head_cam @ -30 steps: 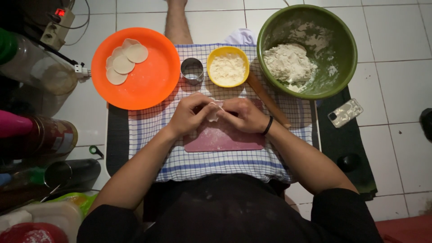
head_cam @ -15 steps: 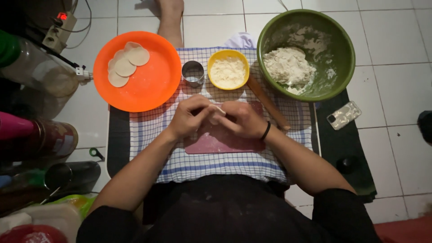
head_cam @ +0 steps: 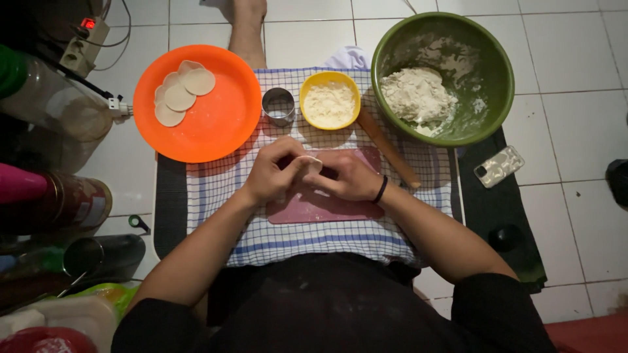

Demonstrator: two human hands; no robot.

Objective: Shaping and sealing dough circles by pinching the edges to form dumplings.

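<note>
Over the pink board (head_cam: 327,208), left hand (head_cam: 271,173) and right hand (head_cam: 350,176) together pinch a dough piece (head_cam: 309,163), bowls crowding beyond.

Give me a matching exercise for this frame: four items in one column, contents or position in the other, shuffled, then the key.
Items:
1. orange plate
2. yellow bowl
3. green bowl
4. pink board

States:
A. holds a lump of dough with floury smears
B. lies on the checked cloth under both hands
C. holds flat round dough discs
D. filled with white flour

Pairs: 1-C, 2-D, 3-A, 4-B. The left hand and right hand meet over the board, pinching a small dough piece.
</note>
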